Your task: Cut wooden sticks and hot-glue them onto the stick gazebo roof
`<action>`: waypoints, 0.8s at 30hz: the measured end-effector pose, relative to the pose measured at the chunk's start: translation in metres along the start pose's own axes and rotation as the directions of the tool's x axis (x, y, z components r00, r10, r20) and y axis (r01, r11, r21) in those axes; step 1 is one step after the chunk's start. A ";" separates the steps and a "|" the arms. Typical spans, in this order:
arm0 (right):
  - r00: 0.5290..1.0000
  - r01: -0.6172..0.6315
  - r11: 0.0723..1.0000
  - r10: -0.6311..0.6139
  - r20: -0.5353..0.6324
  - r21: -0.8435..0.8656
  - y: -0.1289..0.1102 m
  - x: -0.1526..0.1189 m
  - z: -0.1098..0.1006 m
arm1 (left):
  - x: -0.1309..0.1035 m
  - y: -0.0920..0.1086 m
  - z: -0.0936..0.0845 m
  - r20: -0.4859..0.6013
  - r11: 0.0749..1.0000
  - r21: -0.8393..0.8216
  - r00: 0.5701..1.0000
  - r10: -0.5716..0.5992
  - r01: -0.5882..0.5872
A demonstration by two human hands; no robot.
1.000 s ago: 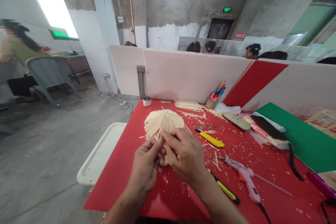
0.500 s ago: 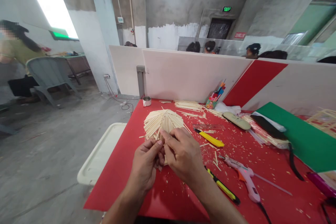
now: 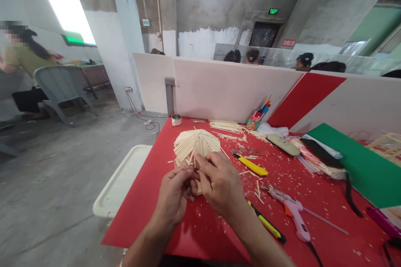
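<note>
A roof-shaped model built from thin pale wooden sticks sits on the red tabletop in front of me. Both hands meet at its near edge. My left hand is closed, thumb and fingertips pinched together; what lies between them is hidden. My right hand is closed too, with its forefinger and thumb at a short wooden stick on the model's near slope. My fingers cover the lower front of the model. Right of my hands lie a yellow cutter knife, a yellow-and-black knife and a pink glue gun.
Loose sticks, a pen cup and a small tin stand or lie toward the back. A clear ruler, glasses case and green board are rightward. A white partition closes off the far side.
The view has shifted slightly. My hands stay at the model's near edge, with only a small change in the left fingertips. The person at far left has moved a little.
</note>
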State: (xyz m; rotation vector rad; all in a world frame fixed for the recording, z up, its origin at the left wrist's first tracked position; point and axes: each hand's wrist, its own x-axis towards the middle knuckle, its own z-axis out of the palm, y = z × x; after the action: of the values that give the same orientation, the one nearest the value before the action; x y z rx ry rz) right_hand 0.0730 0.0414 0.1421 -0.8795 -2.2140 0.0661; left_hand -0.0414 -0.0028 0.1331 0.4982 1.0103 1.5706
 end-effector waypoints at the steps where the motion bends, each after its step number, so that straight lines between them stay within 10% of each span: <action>1: 1.000 -0.001 1.000 0.001 0.001 0.005 0.000 0.000 0.000 | 0.000 0.000 0.000 0.006 1.000 -0.001 1.000 0.000 0.000; 24: 1.000 0.004 1.000 -0.004 0.006 -0.004 -0.001 -0.001 0.001 | 0.007 -0.012 -0.006 0.028 0.995 0.068 0.997 0.068 -0.070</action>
State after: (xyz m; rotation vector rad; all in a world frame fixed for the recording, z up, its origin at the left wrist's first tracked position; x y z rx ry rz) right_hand 0.0724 0.0397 0.1414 -0.8779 -2.2222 0.0626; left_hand -0.0406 0.0017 0.1188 0.6050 1.0399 1.5909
